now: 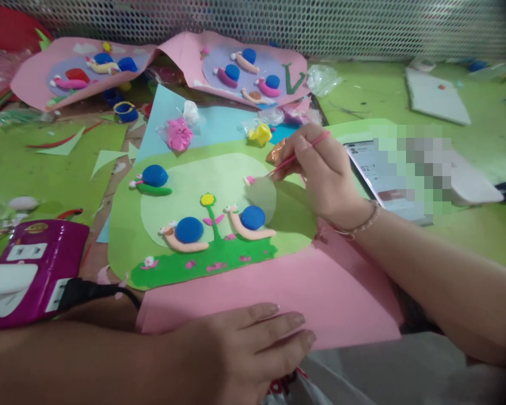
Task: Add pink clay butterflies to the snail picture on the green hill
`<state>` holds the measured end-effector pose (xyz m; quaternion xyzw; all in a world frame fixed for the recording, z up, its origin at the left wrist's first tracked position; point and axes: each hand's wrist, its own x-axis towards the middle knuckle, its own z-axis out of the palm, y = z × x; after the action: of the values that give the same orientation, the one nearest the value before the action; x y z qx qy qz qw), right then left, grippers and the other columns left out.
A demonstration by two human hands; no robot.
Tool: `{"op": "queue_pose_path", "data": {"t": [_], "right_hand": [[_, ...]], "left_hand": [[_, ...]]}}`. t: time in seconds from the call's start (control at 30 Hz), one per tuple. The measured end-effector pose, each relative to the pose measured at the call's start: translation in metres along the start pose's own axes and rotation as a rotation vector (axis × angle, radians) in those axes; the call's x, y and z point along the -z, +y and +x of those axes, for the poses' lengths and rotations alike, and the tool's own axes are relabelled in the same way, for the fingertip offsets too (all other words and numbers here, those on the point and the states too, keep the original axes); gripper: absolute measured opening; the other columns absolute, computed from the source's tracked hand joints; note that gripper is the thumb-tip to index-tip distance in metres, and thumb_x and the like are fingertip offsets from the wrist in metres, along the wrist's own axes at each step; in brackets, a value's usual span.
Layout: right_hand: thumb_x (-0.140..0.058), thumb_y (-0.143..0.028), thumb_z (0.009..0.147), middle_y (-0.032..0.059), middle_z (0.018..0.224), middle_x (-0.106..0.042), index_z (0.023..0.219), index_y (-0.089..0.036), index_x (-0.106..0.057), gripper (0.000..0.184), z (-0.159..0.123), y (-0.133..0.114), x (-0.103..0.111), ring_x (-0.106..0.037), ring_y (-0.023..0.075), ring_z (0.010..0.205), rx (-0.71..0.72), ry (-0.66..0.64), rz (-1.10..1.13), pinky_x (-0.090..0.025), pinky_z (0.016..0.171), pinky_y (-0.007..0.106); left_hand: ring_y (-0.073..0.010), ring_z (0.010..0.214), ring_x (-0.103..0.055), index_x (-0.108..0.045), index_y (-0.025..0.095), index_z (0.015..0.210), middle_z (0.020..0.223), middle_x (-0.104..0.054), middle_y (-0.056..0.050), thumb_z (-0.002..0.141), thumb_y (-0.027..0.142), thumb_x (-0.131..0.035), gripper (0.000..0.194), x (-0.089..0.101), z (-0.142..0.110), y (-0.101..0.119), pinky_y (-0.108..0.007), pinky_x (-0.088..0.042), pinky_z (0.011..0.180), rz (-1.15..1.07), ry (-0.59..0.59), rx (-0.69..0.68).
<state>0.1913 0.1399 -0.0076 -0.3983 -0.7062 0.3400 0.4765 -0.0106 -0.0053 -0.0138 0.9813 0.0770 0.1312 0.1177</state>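
My right hand point(320, 174) pinches a thin pink stick point(320, 138), its tip beside a small pink-and-white clay piece point(249, 180) on a green paper picture point(124, 242). Three clay snails with blue shells decorate the picture: one with a green body point(155, 176) at upper left, a peach one point(188, 230) at lower middle and another peach one point(253, 217) to its right. Between the lower two stands a yellow clay flower point(208, 199). Fingers stretched out, my left hand point(253, 349) rests over pink paper point(341, 292) at the near edge, holding nothing.
Pink pictures with clay snails point(175, 56) lean at the back. Pink clay point(179, 134) and yellow clay point(260, 134) lie in wrappers behind the green picture. A purple power strip point(73, 242) with a black plug is at left; a phone point(388, 180) lies at right.
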Motion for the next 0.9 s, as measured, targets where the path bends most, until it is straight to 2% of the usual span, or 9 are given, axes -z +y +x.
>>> {"op": "queue_pose_path", "data": {"t": [0.07,0.23,0.4,0.73,0.9], "right_hand": [[-0.041,-0.038,0.095,-0.0008,0.065,-0.055,0.074,-0.019,-0.046,0.029,0.003,0.005,-0.001,-0.06,0.0091,0.054,-0.11,0.02,0.129,-0.052,0.052,0.022],[-0.046,-0.035,0.093,-0.0023,0.064,-0.053,0.071,-0.019,-0.044,0.028,0.007,0.006,-0.004,-0.058,0.0065,0.052,-0.198,0.017,0.194,-0.053,0.052,0.019],[-0.041,-0.025,0.094,-0.0021,0.066,-0.053,0.071,-0.018,-0.044,0.025,0.007,0.0,-0.008,-0.059,0.0072,0.055,-0.375,0.076,0.262,-0.055,0.056,0.021],[-0.04,-0.027,0.095,-0.002,0.066,-0.057,0.073,-0.019,-0.045,0.024,0.009,-0.003,-0.01,-0.063,0.0086,0.059,-0.476,0.106,0.271,-0.056,0.057,0.022],[-0.041,-0.028,0.095,-0.0025,0.065,-0.056,0.072,-0.019,-0.046,0.025,0.009,-0.003,-0.009,-0.062,0.0071,0.057,-0.473,0.092,0.263,-0.055,0.057,0.02]], "left_hand": [[-0.0186,0.131,-0.043,-0.064,0.016,0.116,0.14,-0.049,0.0,0.095,0.023,-0.04,0.032,-0.003,0.0,0.001,-0.031,-0.033,0.113,0.013,0.019,-0.001],[-0.0173,0.131,-0.043,-0.064,0.017,0.116,0.139,-0.05,0.002,0.096,0.022,-0.04,0.032,-0.006,0.0,0.002,-0.03,-0.032,0.113,0.012,0.048,0.027],[-0.0182,0.132,-0.041,-0.062,0.016,0.118,0.141,-0.049,-0.001,0.096,0.025,-0.039,0.033,0.001,0.001,-0.001,-0.031,-0.031,0.113,-0.011,-0.009,-0.005],[-0.0192,0.132,-0.041,-0.061,0.015,0.119,0.142,-0.047,-0.001,0.096,0.024,-0.038,0.034,0.003,0.001,-0.002,-0.032,-0.03,0.114,-0.008,-0.03,-0.028],[-0.0179,0.132,-0.042,-0.06,0.015,0.121,0.141,-0.049,0.0,0.096,0.023,-0.037,0.035,0.004,0.002,-0.003,-0.031,-0.031,0.113,0.001,-0.018,-0.006]]}}
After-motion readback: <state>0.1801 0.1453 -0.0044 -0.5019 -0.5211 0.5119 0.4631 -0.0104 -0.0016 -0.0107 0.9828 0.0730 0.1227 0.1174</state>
